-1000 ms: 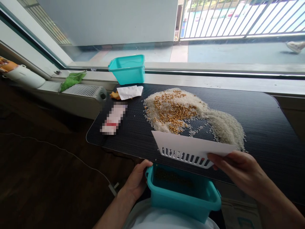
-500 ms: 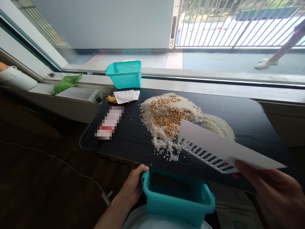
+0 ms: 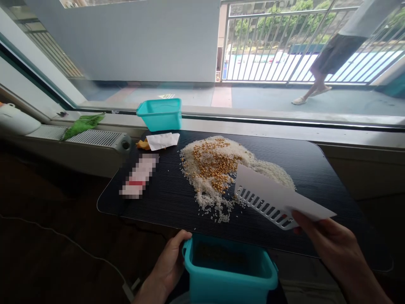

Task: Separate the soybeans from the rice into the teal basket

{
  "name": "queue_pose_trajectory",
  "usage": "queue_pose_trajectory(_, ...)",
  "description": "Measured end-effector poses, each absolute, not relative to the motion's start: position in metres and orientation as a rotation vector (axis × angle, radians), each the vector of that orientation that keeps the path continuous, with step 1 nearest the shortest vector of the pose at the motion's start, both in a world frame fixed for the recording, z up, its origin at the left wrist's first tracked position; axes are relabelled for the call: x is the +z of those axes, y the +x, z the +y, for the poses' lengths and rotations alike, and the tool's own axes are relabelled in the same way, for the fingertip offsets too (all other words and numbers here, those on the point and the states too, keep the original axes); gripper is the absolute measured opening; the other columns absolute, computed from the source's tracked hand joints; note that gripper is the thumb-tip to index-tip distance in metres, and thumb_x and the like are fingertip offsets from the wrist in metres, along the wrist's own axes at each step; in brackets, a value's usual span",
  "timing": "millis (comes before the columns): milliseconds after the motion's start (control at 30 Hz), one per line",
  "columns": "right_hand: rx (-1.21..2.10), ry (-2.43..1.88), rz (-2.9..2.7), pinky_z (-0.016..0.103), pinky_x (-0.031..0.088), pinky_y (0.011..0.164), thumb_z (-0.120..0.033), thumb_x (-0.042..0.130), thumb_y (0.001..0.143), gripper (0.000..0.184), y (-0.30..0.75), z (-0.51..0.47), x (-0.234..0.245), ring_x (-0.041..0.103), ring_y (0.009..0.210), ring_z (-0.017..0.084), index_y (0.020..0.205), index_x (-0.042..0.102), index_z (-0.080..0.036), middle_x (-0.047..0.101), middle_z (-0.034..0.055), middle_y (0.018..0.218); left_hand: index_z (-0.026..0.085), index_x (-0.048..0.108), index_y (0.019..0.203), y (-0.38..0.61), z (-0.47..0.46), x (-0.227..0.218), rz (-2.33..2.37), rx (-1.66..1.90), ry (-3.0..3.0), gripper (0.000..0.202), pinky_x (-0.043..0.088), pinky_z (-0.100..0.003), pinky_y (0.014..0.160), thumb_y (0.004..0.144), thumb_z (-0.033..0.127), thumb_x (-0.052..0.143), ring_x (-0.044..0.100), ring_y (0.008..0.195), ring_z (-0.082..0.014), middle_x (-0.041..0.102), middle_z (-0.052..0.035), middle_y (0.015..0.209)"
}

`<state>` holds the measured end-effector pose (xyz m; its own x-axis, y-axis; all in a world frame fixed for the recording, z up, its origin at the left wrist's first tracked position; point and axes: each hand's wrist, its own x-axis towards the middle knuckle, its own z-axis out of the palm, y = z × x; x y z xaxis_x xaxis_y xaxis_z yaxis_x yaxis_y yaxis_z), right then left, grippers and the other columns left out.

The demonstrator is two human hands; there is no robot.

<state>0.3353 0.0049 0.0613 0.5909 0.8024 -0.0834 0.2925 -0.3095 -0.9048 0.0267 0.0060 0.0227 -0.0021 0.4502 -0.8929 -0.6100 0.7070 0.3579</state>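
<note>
- At the near right edge of the pile of rice and yellow beans [image 3: 215, 169], the white slotted scoop [image 3: 268, 192] stands tilted. Its slotted lower edge is down by the loose grains and seems to touch the bench [image 3: 332, 169].
- The step in hand looks like raking through the mix. A pull toward the near edge would call for keeping that slotted edge low and level, so beans catch while rice slips through.
- The scoop looks thin and stiff: a plain white panel above and a row of narrow slots below.
- The right hand [image 3: 332, 245] has its fingers clamped on the scoop's near right corner.
- Beans lie mostly on top of the pile, with stray rice scattered on its near side.
- The left hand [image 3: 169, 266] has its fingers curled over the left rim of a teal tub [image 3: 228, 289] below the bench's near edge. I cannot make out the tub's dark contents.
- Far left sit a second teal tub [image 3: 160, 114], a white paper [image 3: 162, 140] and a blurred packet [image 3: 139, 181].
</note>
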Motion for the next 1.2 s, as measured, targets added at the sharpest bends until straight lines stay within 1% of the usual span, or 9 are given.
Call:
queue_pose_trajectory(233,0.930,-1.705,-1.060,0.032,0.060,0.052,-0.048,0.087,0.064,0.031,0.338,0.017,0.050,0.071,0.058,0.024,0.078,0.085,-0.020,0.079,0.0054,0.070,0.014,0.064,0.058,0.029,0.006,0.024,1.339,0.840,-0.177,0.034,0.053,-0.025,0.061,0.091,0.006,0.058,0.055,0.048,-0.0136,0.062,-0.0026,0.054)
queue_pose_trajectory(300,0.909,-1.710,-1.082,0.032,0.061,0.054,-0.051,0.086,0.066,0.032,0.335,0.020,0.050,0.072,0.060,0.025,0.075,0.084,-0.020,0.078,0.0052,0.068,0.014,0.065,0.061,0.029,0.006,0.024,1.348,0.839,-0.192,0.032,0.054,-0.027,0.061,0.091,0.006,0.057,0.056,0.048,-0.0149,0.064,-0.0035,0.056)
queue_pose_trajectory(433,0.692,-1.753,-0.977,0.033,0.060,0.057,-0.052,0.084,0.069,0.032,0.331,0.027,0.053,0.071,0.062,0.024,0.080,0.083,-0.022,0.077,0.0024,0.068,0.014,0.066,0.062,0.029,0.005,0.022,1.338,0.841,-0.181,0.029,0.053,-0.027,0.061,0.090,0.007,0.059,0.057,0.049,-0.0154,0.064,-0.0037,0.057)
queue_pose_trajectory(600,0.747,-1.731,-0.992,0.034,0.060,0.062,-0.052,0.084,0.070,0.032,0.332,0.037,0.048,0.072,0.065,0.024,0.083,0.083,-0.022,0.077,0.0020,0.070,0.014,0.066,0.062,0.025,0.003,0.016,1.312,0.837,-0.159,0.031,0.050,-0.025,0.056,0.091,0.009,0.058,0.055,0.049,-0.0142,0.063,-0.0023,0.055)
queue_pose_trajectory(700,0.876,-1.686,-1.030,0.033,0.060,0.061,-0.053,0.087,0.067,0.033,0.332,0.042,0.042,0.071,0.063,0.023,0.077,0.083,-0.022,0.078,0.0035,0.070,0.014,0.064,0.061,0.022,0.001,0.010,1.303,0.841,-0.138,0.029,0.050,-0.025,0.056,0.090,0.009,0.061,0.055,0.050,-0.0134,0.060,-0.0006,0.054)
queue_pose_trajectory(867,1.058,-1.616,-1.050,0.032,0.062,0.060,-0.058,0.089,0.063,0.041,0.330,0.043,0.035,0.071,0.062,0.023,0.078,0.084,-0.020,0.079,0.0065,0.074,0.013,0.066,0.063,0.021,0.001,0.008,1.313,0.835,-0.133,0.027,0.053,-0.025,0.061,0.089,0.008,0.062,0.058,0.053,-0.0135,0.066,-0.0028,0.059)
queue_pose_trajectory(967,1.088,-1.611,-1.049,0.031,0.062,0.058,-0.060,0.089,0.062,0.043,0.325,0.042,0.036,0.070,0.060,0.022,0.076,0.084,-0.020,0.078,0.0066,0.072,0.013,0.067,0.064,0.022,0.003,0.012,1.334,0.833,-0.157,0.026,0.054,-0.025,0.062,0.089,0.007,0.061,0.059,0.053,-0.0138,0.066,-0.0023,0.058)
queue_pose_trajectory(1133,1.105,-1.604,-1.073,0.030,0.059,0.049,-0.070,0.090,0.051,0.052,0.315,0.043,0.044,0.066,0.053,0.021,0.068,0.082,-0.020,0.075,0.0072,0.065,0.011,0.071,0.071,0.025,0.006,0.015,1.369,0.837,-0.153,0.023,0.057,-0.027,0.064,0.089,0.005,0.057,0.063,0.053,-0.0160,0.071,-0.0046,0.060)
queue_pose_trajectory(1200,1.118,-1.607,-1.092,0.031,0.059,0.050,-0.071,0.089,0.051,0.053,0.313,0.042,0.046,0.067,0.054,0.022,0.068,0.083,-0.020,0.076,0.0081,0.066,0.010,0.071,0.072,0.027,0.006,0.017,1.378,0.844,-0.158,0.023,0.057,-0.027,0.064,0.089,0.003,0.057,0.064,0.053,-0.0160,0.072,-0.0055,0.062)
